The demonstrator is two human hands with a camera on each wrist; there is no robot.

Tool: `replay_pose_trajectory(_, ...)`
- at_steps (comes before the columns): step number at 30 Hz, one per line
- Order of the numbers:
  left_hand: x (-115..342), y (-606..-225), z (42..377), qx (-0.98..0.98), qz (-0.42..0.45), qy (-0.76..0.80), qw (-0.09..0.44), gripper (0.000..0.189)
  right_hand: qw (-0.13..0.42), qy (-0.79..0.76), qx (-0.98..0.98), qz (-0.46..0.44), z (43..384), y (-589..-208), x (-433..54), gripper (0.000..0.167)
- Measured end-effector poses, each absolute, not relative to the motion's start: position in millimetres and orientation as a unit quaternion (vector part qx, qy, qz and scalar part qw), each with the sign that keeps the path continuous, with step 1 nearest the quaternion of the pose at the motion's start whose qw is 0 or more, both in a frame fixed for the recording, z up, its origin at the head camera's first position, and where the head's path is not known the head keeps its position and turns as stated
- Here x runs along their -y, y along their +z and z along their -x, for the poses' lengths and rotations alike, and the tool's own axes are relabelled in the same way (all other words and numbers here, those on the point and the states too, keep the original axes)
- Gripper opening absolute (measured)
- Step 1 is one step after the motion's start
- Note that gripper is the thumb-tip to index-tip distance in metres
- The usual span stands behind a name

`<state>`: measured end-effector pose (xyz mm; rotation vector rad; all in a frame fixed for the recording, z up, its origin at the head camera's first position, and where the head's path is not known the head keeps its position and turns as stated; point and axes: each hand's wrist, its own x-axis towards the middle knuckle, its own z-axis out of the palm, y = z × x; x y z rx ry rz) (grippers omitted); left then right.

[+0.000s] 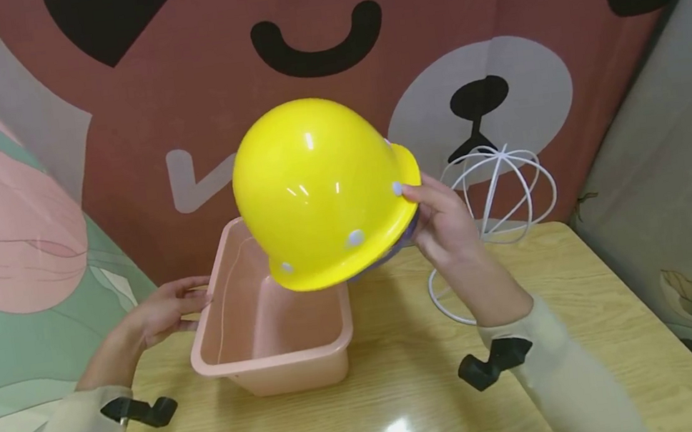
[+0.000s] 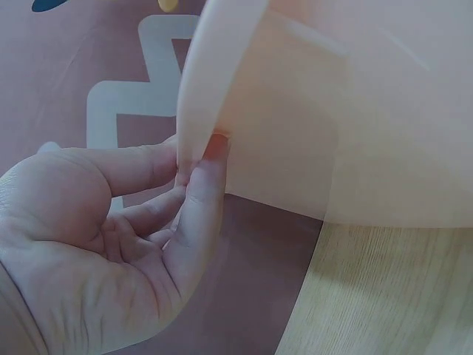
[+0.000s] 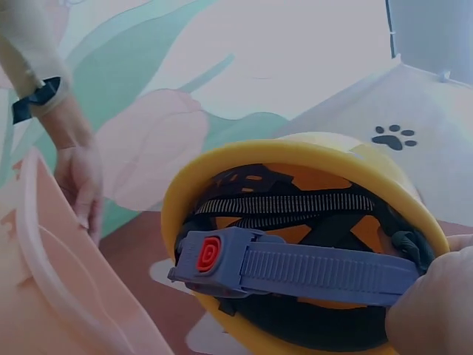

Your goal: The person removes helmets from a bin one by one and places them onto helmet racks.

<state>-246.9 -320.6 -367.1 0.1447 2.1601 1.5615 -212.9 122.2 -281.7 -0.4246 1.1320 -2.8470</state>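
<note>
A yellow hard hat (image 1: 317, 191) hangs in the air above the back right part of a pink plastic basin (image 1: 273, 362). My right hand (image 1: 447, 221) grips the hat at its brim, thumb on the outer edge. In the right wrist view the hat's underside shows, with a grey adjusting strap (image 3: 325, 274), a red knob (image 3: 209, 254) and dark inner webbing. At the basin's left side, my left hand (image 1: 166, 314) pinches the rim (image 2: 211, 81) between thumb and fingers. The hat hides part of the basin's far right side.
A white wire stand (image 1: 501, 190) with a domed top and a ring base (image 1: 441, 305) stands at the back right of the wooden table (image 1: 420, 394), partly behind my right arm. A printed curtain (image 1: 326, 53) hangs close behind the table.
</note>
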Motion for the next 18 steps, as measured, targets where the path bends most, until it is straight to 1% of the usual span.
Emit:
replay_pose_trajectory(6, 320, -368, 248, -0.787, -0.054, 0.568, 0.233, 0.067, 0.011, -0.933, -0.332, 0.140, 206, -275, -147, 0.032)
replay_pose_trajectory(13, 318, -367, 248, -0.790, -0.053, 0.565, 0.232, 0.069, 0.024, -0.955, -0.221, 0.196, 193, -280, -190, 0.031)
replay_pose_trajectory(18, 318, -366, 249, -0.796, -0.047, 0.558, 0.232, 0.069, 0.017, -0.965, -0.159, 0.208, 187, -282, -216, 0.029)
